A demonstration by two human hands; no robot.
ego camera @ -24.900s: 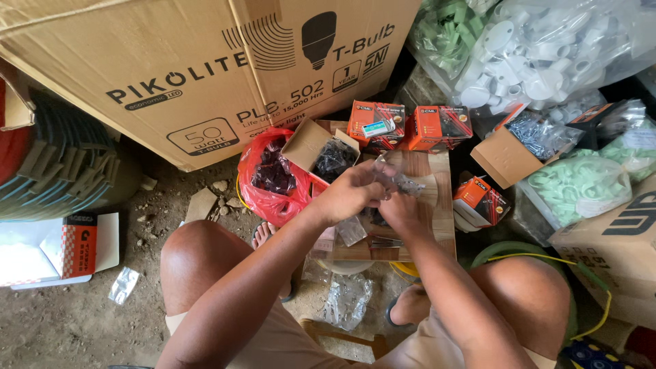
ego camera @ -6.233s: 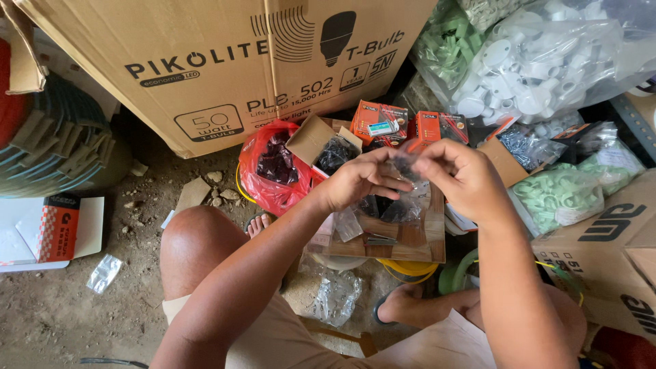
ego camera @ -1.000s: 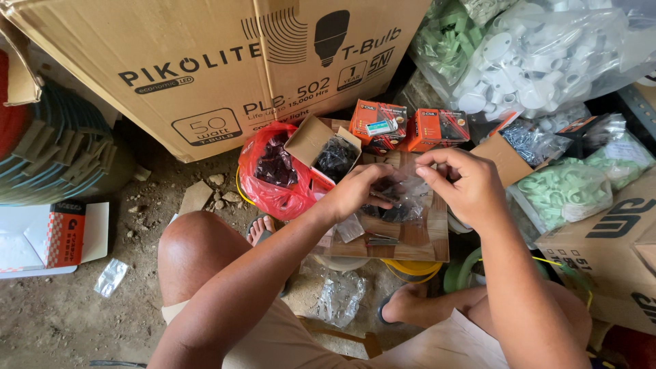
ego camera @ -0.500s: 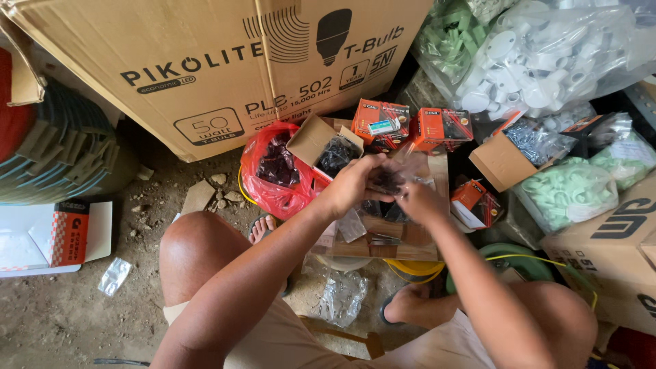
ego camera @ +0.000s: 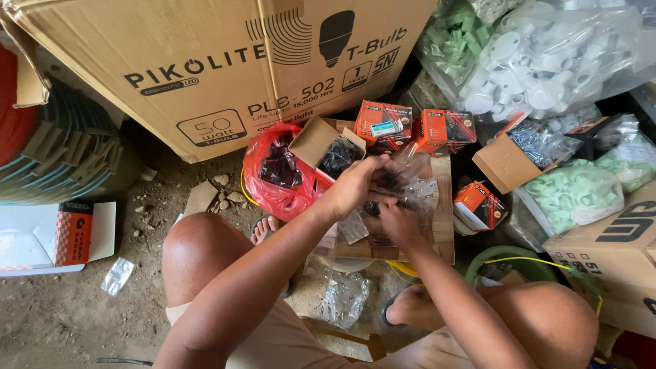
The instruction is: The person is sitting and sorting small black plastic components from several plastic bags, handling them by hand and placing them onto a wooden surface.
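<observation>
My left hand (ego camera: 355, 186) and my right hand (ego camera: 398, 223) both grip a small clear plastic bag of dark screws (ego camera: 408, 186), held just above a wooden board (ego camera: 443, 229) between my knees. The left hand pinches the bag's upper left part; the right hand holds it from below. Right behind the hands lie an open brown box of black screws (ego camera: 333, 149) and a red plastic bag of dark parts (ego camera: 275, 171).
A big cardboard carton (ego camera: 225, 68) stands behind. Orange screw boxes (ego camera: 417, 126), an open box of silver screws (ego camera: 529, 147), and bags of white (ego camera: 547, 55) and green clips (ego camera: 574, 195) lie at right. An empty clear bag (ego camera: 345, 297) lies on the dirt floor.
My right hand has dropped from beside the bag to under it, close to my left hand. The bag has come down towards the board.
</observation>
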